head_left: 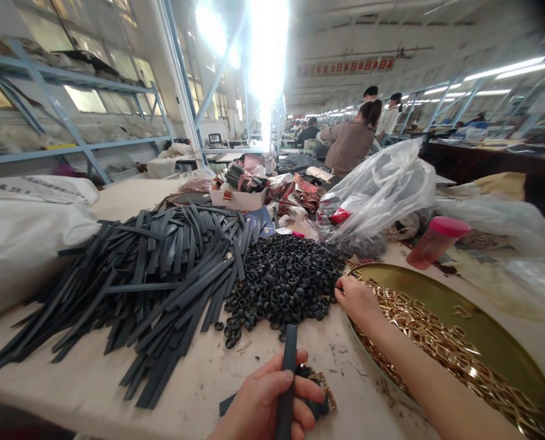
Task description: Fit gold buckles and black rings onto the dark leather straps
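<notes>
In the head view my left hand is closed around a flat black strap, the thumb lying on its face and the strap's end pointing up. Behind its fingers show black loops and a gold buckle; whether the hand also holds these I cannot tell. My right hand is at the right edge of a pile of small black loops, its fingertips pinched on a small dark piece that looks like one loop. Below its forearm, a round gold tray carries many gold buckles.
A large heap of black straps covers the table's left side. A white sack stands beyond it. Behind the loops are a white box, a clear plastic bag and a pink-lidded jar. People work farther back.
</notes>
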`<state>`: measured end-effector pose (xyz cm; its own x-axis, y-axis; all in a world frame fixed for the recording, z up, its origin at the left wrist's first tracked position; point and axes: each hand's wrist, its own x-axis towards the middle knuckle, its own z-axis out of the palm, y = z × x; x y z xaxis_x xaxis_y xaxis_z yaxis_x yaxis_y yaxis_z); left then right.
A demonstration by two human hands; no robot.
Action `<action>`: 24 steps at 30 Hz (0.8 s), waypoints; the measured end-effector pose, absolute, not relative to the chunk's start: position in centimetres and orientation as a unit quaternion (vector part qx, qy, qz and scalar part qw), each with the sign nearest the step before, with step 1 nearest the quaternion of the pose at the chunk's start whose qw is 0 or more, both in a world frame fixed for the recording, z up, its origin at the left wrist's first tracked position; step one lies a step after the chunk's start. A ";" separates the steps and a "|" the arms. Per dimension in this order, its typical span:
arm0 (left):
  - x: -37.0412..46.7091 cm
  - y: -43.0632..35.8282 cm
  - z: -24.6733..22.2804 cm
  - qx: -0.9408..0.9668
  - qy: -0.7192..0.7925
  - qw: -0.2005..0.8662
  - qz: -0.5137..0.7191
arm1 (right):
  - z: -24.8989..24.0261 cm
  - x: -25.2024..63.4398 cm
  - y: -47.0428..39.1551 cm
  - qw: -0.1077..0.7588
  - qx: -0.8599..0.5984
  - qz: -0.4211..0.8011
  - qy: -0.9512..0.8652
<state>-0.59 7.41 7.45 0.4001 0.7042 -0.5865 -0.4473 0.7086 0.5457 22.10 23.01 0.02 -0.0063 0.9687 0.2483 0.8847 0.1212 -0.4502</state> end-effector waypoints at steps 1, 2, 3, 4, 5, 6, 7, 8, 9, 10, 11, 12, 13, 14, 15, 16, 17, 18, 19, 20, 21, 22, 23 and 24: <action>-0.4 7.1 7.6 0.146 0.424 0.820 0.355 | 0.5 22.0 22.3 0.276 -0.659 0.097 -0.693; -0.2 6.8 7.7 0.136 0.427 0.817 0.364 | 1.0 21.8 21.3 0.298 -0.657 0.114 -0.682; -0.1 6.5 7.8 0.121 0.430 0.810 0.379 | 1.5 21.5 19.9 0.318 -0.653 0.135 -0.674; -0.1 6.3 8.0 0.105 0.433 0.799 0.404 | 2.1 21.1 18.3 0.331 -0.645 0.156 -0.670; -0.1 6.2 8.2 0.087 0.434 0.783 0.437 | 2.6 20.5 16.3 0.345 -0.632 0.194 -0.666; -0.2 6.1 8.5 0.071 0.433 0.762 0.476 | 3.1 19.8 14.2 0.351 -0.618 0.231 -0.664; -0.3 6.2 8.9 0.058 0.430 0.737 0.518 | 3.4 19.1 11.9 0.356 -0.598 0.288 -0.659; -0.6 6.3 9.2 0.050 0.426 0.710 0.558 | 3.6 18.4 9.7 0.384 -0.559 0.428 -0.597; -0.8 6.5 9.6 0.045 0.422 0.684 0.593 | 3.5 17.6 7.5 0.402 -0.521 0.542 -0.523; -1.1 6.6 9.9 0.044 0.421 0.659 0.622 | 3.3 17.0 5.6 0.413 -0.486 0.623 -0.454; -1.3 6.6 10.2 0.044 0.420 0.636 0.646 | 3.0 16.4 4.0 0.428 -0.456 0.675 -0.392; -1.5 6.6 10.3 0.047 0.422 0.616 0.664 | 2.6 15.9 2.7 0.441 -0.426 0.713 -0.341; -1.6 6.5 10.3 0.050 0.423 0.600 0.678 | 2.2 15.5 1.7 0.452 -0.402 0.737 -0.302; -1.6 6.3 10.2 0.053 0.425 0.587 0.687 | 1.8 15.2 1.0 0.465 -0.386 0.749 -0.271; -1.6 6.0 10.0 0.055 0.426 0.577 0.695 | 1.6 14.9 0.6 0.478 -0.375 0.754 -0.249; -1.5 5.7 9.7 0.058 0.429 0.569 0.699 | 1.4 14.6 0.2 0.492 -0.368 0.753 -0.236; -1.4 5.3 9.4 0.061 0.433 0.563 0.701 | 1.3 14.3 0.0 0.503 -0.365 0.749 -0.228; -1.2 5.0 9.1 0.064 0.439 0.556 0.703 | 1.2 14.0 -0.1 0.511 -0.362 0.747 -0.223; -0.9 4.6 8.8 0.068 0.445 0.549 0.705 | 1.1 13.7 -0.3 0.513 -0.359 0.749 -0.218; -0.7 4.1 8.5 0.074 0.451 0.541 0.706 | 0.9 13.3 -0.3 0.510 -0.358 0.752 -0.214; -0.4 3.7 8.3 0.081 0.456 0.535 0.706 | 0.7 13.1 -0.3 0.505 -0.362 0.755 -0.209; -0.2 3.2 8.2 0.090 0.458 0.535 0.704 | 0.4 12.9 -0.3 0.502 -0.370 0.755 -0.205; -0.1 2.7 8.0 0.104 0.457 0.541 0.698 | 0.2 12.8 -0.1 0.502 -0.382 0.749 -0.202; 0.0 2.1 7.9 0.125 0.454 0.554 0.686 | -0.1 13.0 0.1 0.504 -0.397 0.740 -0.204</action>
